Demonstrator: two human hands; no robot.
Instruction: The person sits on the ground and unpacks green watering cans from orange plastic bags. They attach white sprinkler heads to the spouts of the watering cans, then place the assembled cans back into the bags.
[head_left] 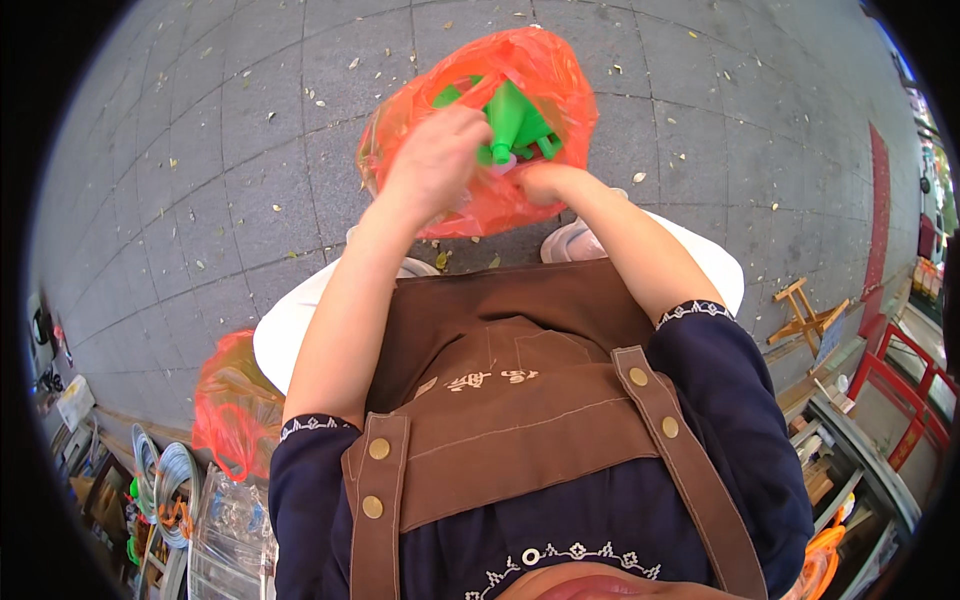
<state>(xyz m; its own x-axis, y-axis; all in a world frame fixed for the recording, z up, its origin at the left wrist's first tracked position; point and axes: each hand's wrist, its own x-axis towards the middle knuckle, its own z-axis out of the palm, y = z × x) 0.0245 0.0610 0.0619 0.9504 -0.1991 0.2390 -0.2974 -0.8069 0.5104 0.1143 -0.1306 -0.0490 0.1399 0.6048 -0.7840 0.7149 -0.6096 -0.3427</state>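
Note:
A red plastic bag (575, 95) stands on the paving in front of me with its mouth spread. Green plastic pieces fill it, and one looks like a funnel (508, 115) with its narrow spout pointing toward me. My left hand (440, 155) is at the left side of the bag's mouth, beside the green pieces. It is blurred by motion, and its curled fingers do not show clearly. My right hand (545, 183) reaches into the near right side of the mouth, below the spout. Its fingers are hidden among the bag's contents.
A second red plastic bag (235, 400) sits on the ground at my left. Behind it are coiled hoses (178, 490) and clear plastic packaging (230, 530). A small wooden stand (805, 318) is off to the right, near a red metal frame (900, 385). Dry leaves dot the grey paving (250, 130).

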